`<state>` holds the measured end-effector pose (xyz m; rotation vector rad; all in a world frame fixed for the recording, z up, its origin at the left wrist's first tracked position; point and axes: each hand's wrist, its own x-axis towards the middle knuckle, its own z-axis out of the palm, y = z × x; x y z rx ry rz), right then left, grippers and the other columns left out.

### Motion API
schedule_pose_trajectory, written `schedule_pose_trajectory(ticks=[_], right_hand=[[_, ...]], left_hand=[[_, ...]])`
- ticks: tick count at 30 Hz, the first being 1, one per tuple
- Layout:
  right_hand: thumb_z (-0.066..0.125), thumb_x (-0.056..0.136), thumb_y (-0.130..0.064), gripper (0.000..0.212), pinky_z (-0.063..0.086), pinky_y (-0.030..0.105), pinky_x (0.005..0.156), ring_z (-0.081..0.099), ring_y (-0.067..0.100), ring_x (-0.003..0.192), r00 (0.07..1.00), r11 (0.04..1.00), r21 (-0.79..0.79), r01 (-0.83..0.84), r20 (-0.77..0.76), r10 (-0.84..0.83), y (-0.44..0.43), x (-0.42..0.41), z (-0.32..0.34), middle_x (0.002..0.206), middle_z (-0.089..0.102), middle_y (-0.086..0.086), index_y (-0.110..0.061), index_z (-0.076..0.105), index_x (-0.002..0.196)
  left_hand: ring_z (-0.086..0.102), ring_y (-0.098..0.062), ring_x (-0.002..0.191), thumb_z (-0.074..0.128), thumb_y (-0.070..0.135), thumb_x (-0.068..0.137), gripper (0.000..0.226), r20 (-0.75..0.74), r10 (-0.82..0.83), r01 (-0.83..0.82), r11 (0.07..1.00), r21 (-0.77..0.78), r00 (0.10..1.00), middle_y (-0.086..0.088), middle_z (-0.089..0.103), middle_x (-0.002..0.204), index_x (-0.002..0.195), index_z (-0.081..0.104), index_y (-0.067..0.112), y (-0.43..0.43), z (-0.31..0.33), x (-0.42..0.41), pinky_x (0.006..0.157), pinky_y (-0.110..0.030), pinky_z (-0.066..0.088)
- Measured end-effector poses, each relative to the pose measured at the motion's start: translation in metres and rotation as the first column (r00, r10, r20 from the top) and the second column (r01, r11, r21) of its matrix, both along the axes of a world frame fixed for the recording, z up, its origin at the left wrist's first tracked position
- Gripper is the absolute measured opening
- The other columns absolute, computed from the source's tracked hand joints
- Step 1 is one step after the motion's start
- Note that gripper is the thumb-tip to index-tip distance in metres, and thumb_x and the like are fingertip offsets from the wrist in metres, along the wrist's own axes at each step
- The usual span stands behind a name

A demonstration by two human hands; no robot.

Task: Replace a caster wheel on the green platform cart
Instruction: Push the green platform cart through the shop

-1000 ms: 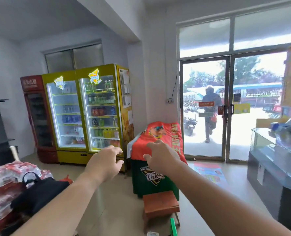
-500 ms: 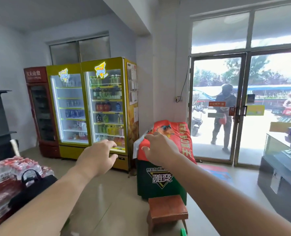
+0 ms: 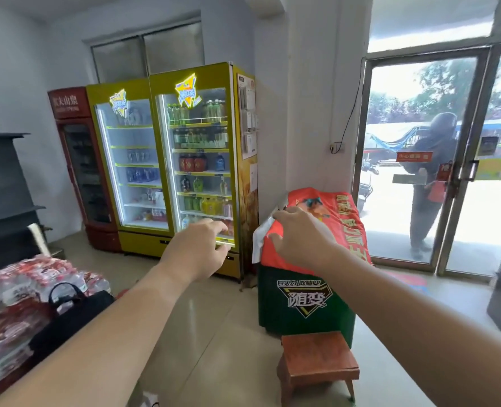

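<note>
bare left hand (image 3: 196,251) and bare right hand (image 3: 299,236) hang out front, fingers loosely curled on nothing, probably just mid-stride.

Head cam, wide, aimed fwd, slightly down: left hand (image 3: 196,248), right hand (image 3: 299,235) close up; fridges (image 3: 167,160), glass door (image 3: 413,98) beyond.

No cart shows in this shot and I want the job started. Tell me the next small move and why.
Probably tilt the head down and scan the floor. The left hand and right hand reach out in the air, loosely curled, holding nothing, and no green cart or caster wheel is in view; ahead stand drink fridges and a wooden stool.
</note>
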<state>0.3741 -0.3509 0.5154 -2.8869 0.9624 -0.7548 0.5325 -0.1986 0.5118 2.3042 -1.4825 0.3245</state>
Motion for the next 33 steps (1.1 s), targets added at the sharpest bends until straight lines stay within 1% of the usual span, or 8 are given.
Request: schedule_pose_trajectory(ticks=[3, 5, 11, 14, 17, 25, 29, 33], right_hand=[[0.053, 0.097, -0.042, 0.043, 0.052, 0.032, 0.086, 0.060, 0.028, 0.115, 0.999, 0.999, -0.011, 0.046, -0.024, -0.047, -0.021, 0.039, -0.013, 0.128, 0.057, 0.006, -0.020, 0.056, 0.133], [0.053, 0.096, -0.043, 0.044, 0.051, 0.033, 0.084, 0.060, 0.028, 0.115, 0.996, 0.996, -0.002, 0.085, -0.035, -0.085, -0.033, 0.067, -0.021, 0.128, 0.057, 0.006, -0.020, 0.055, 0.134], [0.058, 0.095, -0.039, 0.053, 0.049, 0.039, 0.099, 0.054, 0.029, 0.129, 0.977, 0.974, 0.080, 0.211, 0.003, -0.212, -0.060, 0.151, -0.044, 0.143, 0.051, 0.006, -0.023, 0.049, 0.145], [0.059, 0.097, -0.042, 0.055, 0.046, 0.039, 0.102, 0.049, 0.028, 0.134, 0.953, 0.944, 0.145, 0.297, 0.017, -0.303, -0.070, 0.179, -0.055, 0.147, 0.049, 0.007, -0.024, 0.048, 0.147], [0.060, 0.096, -0.044, 0.055, 0.045, 0.040, 0.105, 0.051, 0.027, 0.132, 0.925, 0.909, 0.190, 0.370, 0.016, -0.380, -0.083, 0.195, -0.063, 0.145, 0.051, 0.007, -0.024, 0.049, 0.146], [0.057, 0.095, -0.046, 0.055, 0.049, 0.042, 0.100, 0.055, 0.027, 0.127, 0.829, 0.810, 0.216, 0.546, 0.002, -0.559, -0.147, 0.212, -0.059, 0.140, 0.054, 0.004, -0.026, 0.049, 0.145], [0.059, 0.095, -0.043, 0.054, 0.049, 0.040, 0.103, 0.056, 0.026, 0.127, 0.776, 0.764, 0.215, 0.608, 0.041, -0.629, -0.193, 0.210, -0.055, 0.143, 0.053, 0.004, -0.026, 0.050, 0.145], [0.059, 0.094, -0.040, 0.055, 0.046, 0.037, 0.102, 0.056, 0.025, 0.126, 0.716, 0.709, 0.217, 0.671, 0.057, -0.696, -0.249, 0.203, -0.053, 0.141, 0.054, 0.004, -0.024, 0.050, 0.146]], left_hand=[[0.057, -0.022, 0.129, 0.059, 0.035, 0.102, 0.043, -0.007, -0.034, 0.034, 0.999, 0.011, 0.999, 0.002, 0.054, 0.149, 0.144, 0.055, 0.024, -0.021, -0.012, 0.046, 0.101, -0.037, 0.052], [0.055, -0.022, 0.132, 0.060, 0.035, 0.102, 0.045, -0.003, -0.063, 0.063, 0.998, 0.027, 0.998, 0.002, 0.054, 0.149, 0.145, 0.054, 0.023, -0.037, -0.021, 0.082, 0.103, -0.038, 0.050], [0.052, -0.026, 0.135, 0.062, 0.038, 0.099, 0.049, -0.017, -0.196, 0.197, 0.976, 0.094, 0.980, -0.001, 0.052, 0.151, 0.146, 0.053, 0.024, -0.099, -0.036, 0.191, 0.108, -0.047, 0.048], [0.055, -0.025, 0.130, 0.064, 0.038, 0.099, 0.051, -0.025, -0.295, 0.295, 0.944, 0.147, 0.955, -0.002, 0.054, 0.147, 0.146, 0.053, 0.022, -0.133, -0.038, 0.224, 0.106, -0.046, 0.049], [0.055, -0.024, 0.131, 0.065, 0.039, 0.098, 0.051, -0.034, -0.380, 0.381, 0.916, 0.129, 0.925, -0.001, 0.055, 0.147, 0.145, 0.054, 0.022, -0.164, -0.041, 0.244, 0.107, -0.043, 0.049], [0.055, -0.019, 0.132, 0.065, 0.041, 0.099, 0.052, -0.071, -0.544, 0.548, 0.829, 0.107, 0.836, 0.003, 0.055, 0.147, 0.146, 0.052, 0.025, -0.264, -0.048, 0.279, 0.109, -0.044, 0.048], [0.052, -0.017, 0.136, 0.065, 0.043, 0.098, 0.054, -0.034, -0.629, 0.629, 0.772, 0.085, 0.777, 0.005, 0.053, 0.150, 0.147, 0.052, 0.025, -0.332, -0.046, 0.282, 0.115, -0.047, 0.043], [0.048, -0.016, 0.140, 0.064, 0.043, 0.098, 0.052, -0.027, -0.698, 0.698, 0.712, 0.075, 0.715, 0.007, 0.051, 0.152, 0.147, 0.052, 0.028, -0.405, -0.041, 0.272, 0.116, -0.044, 0.042]])
